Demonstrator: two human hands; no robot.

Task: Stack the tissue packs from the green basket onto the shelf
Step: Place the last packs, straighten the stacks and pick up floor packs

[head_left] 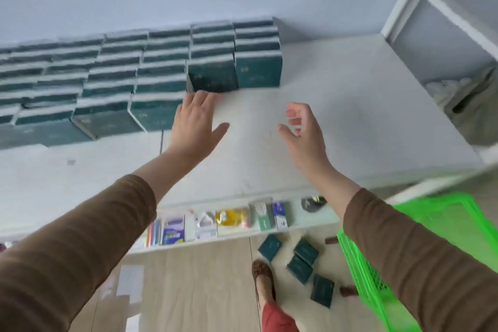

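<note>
Dark teal tissue packs [151, 73] stand in several stacked rows on the white shelf [350, 105], filling its left and middle. My left hand [198, 118] is flat with straight fingers, its fingertips at the foot of the front stack. My right hand [301, 129] hovers over the bare shelf to the right, fingers loosely curled, holding nothing. The green basket [358, 259] stands at the lower right, partly hidden by my right sleeve. Several loose teal packs [300, 268] lie on the floor beside it.
A lower shelf [242, 241] holds small boxed goods in a row. A white rack [442, 8] with a grey bag rises at the right. My foot in a patterned shoe [262, 280] is on the wooden floor near the loose packs.
</note>
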